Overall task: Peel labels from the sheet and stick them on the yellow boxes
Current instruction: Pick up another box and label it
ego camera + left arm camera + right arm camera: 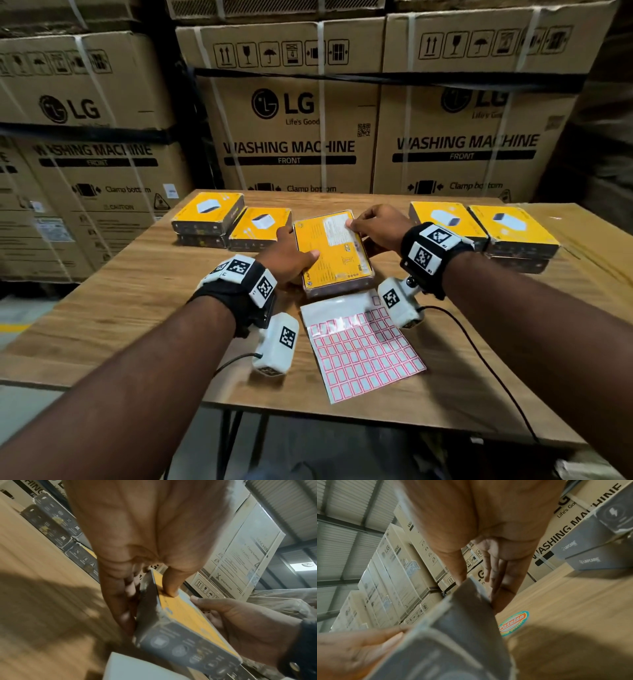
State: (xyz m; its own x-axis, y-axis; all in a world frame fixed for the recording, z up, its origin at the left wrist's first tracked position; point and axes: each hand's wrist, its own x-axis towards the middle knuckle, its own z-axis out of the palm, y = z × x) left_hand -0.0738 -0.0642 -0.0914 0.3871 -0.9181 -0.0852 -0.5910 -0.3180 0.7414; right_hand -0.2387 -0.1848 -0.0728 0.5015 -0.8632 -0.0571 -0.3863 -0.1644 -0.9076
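We hold one yellow box [334, 253] with both hands, left [291, 255] and right [378, 229]; label sheet [363, 346] lies just before it.

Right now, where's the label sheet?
In the head view, the label sheet lies flat on the wooden table, near its front edge, just in front of the yellow box both hands hold.

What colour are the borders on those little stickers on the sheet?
Red borders on the label sheet, with pale blank centres; the head view shows it best.
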